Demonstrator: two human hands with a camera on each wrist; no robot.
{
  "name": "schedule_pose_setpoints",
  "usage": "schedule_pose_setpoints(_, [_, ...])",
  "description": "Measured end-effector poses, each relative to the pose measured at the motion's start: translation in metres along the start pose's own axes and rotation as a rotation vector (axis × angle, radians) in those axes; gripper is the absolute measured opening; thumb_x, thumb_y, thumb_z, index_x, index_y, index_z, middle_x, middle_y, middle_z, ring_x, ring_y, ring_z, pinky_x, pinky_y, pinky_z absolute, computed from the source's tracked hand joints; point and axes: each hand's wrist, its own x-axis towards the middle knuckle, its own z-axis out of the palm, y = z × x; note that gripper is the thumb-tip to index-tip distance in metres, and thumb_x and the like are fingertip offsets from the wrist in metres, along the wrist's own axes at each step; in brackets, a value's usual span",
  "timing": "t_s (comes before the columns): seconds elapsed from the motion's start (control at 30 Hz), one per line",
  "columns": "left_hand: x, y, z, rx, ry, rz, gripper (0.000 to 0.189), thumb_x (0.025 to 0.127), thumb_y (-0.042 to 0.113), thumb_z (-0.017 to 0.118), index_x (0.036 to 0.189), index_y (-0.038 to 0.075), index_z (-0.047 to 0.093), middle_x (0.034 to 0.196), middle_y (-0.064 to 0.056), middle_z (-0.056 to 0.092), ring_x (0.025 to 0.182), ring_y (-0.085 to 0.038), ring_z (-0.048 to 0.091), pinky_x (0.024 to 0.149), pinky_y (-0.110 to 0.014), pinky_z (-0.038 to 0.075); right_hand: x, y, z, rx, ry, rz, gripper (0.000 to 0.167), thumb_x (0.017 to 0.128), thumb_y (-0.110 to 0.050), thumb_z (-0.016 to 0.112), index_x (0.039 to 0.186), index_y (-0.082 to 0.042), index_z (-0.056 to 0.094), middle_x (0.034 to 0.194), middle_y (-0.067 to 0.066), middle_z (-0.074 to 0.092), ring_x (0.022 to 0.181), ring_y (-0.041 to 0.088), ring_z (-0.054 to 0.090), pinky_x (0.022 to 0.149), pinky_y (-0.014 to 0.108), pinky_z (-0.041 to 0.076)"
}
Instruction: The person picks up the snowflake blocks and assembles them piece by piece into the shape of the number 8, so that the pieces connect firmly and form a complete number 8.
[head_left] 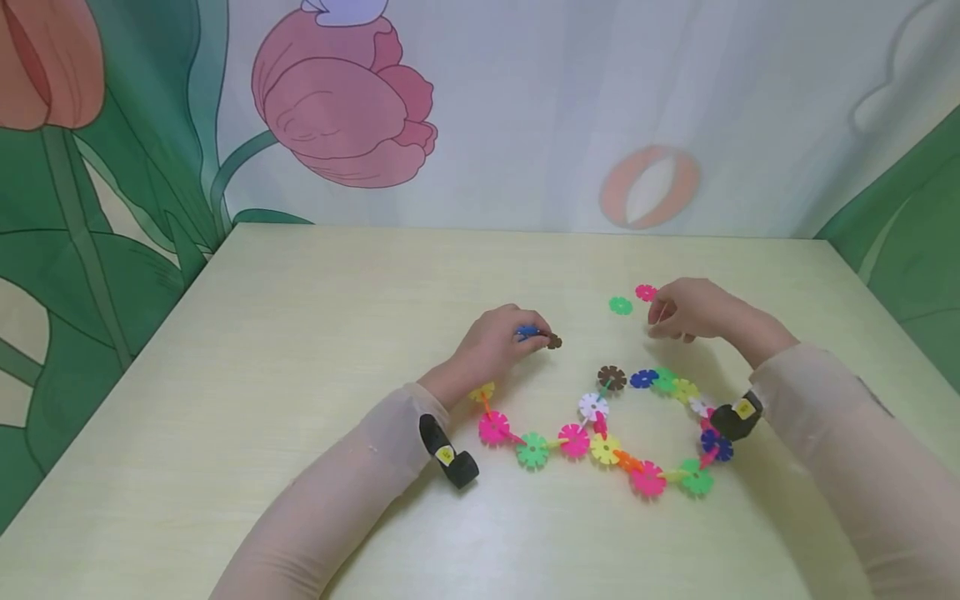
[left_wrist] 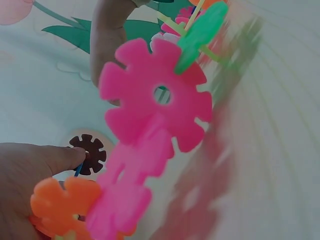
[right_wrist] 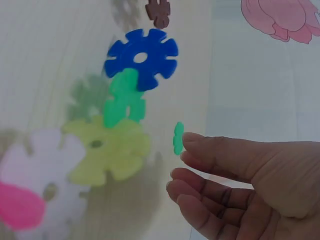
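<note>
My left hand [head_left: 495,340] pinches a blue notched plastic disc [head_left: 527,332] joined to a brown notched disc [head_left: 554,341], above the left part of a chain. In the left wrist view the thumb lies against that brown disc [left_wrist: 95,156]. My right hand [head_left: 693,307] hovers beside a loose pink disc [head_left: 645,292] and a green disc [head_left: 620,306]. Its fingers are loosely bent, thumb apart from them, with nothing visible between. The chain of interlocked discs makes a loop, with a brown disc [head_left: 612,377] and a blue disc [head_left: 643,379] at its far side.
The chain's left branch runs through a pink disc [head_left: 494,427] to a yellow disc [head_left: 482,392] near my left wrist. The pale table [head_left: 187,433] ends at a curtain [head_left: 525,108] printed with flowers. A black strap camera [head_left: 737,415] overlaps the loop's right side.
</note>
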Motion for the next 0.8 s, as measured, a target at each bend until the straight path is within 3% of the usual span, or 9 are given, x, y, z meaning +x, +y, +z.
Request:
schedule_pose_setpoints(0.2, [0.0,-0.001,0.001,-0.008,-0.01,-0.005,0.019,0.092,0.027,0.064,0.107,0.017,0.07,0.105,-0.003,0.066,0.094,-0.018,0.056,0.079,-0.028,0.045,0.0,0.01,0.002,0.011,-0.021,0.056,0.026,0.089,-0.016,0.068,0.104,0.003,0.061,0.101,0.021,0.065,0.079,0.022,0.062,0.071,0.034,0.056])
schedule_pose_setpoints(0.43, [0.001,-0.001,0.003,-0.012,-0.021,-0.02,0.017,0.092,0.027,0.065,0.105,0.018,0.07,0.104,-0.004,0.065,0.091,-0.018,0.056,0.076,-0.028,0.044,0.011,0.026,0.0,0.046,0.08,0.073,0.037,0.091,-0.017,0.064,0.116,0.008,0.053,0.104,0.027,0.064,0.077,0.026,0.065,0.067,0.036,0.055])
schedule_pose_setpoints(0.67, [0.002,-0.002,0.006,-0.01,-0.024,-0.008,0.016,0.091,0.026,0.066,0.103,0.017,0.071,0.104,-0.004,0.066,0.092,-0.018,0.057,0.079,-0.029,0.045,0.027,0.036,-0.006,0.059,0.074,0.03,0.039,0.093,-0.016,0.062,0.12,0.01,0.05,0.106,0.029,0.063,0.077,0.026,0.066,0.07,0.039,0.056])
schedule_pose_setpoints(0.8, [0.002,-0.002,0.005,-0.005,-0.027,-0.008,0.015,0.092,0.026,0.065,0.103,0.017,0.07,0.103,-0.004,0.066,0.091,-0.018,0.056,0.078,-0.029,0.045,0.036,0.031,-0.008,0.069,0.057,-0.009,0.035,0.092,-0.017,0.063,0.117,0.007,0.054,0.106,0.027,0.064,0.077,0.025,0.065,0.072,0.039,0.056])
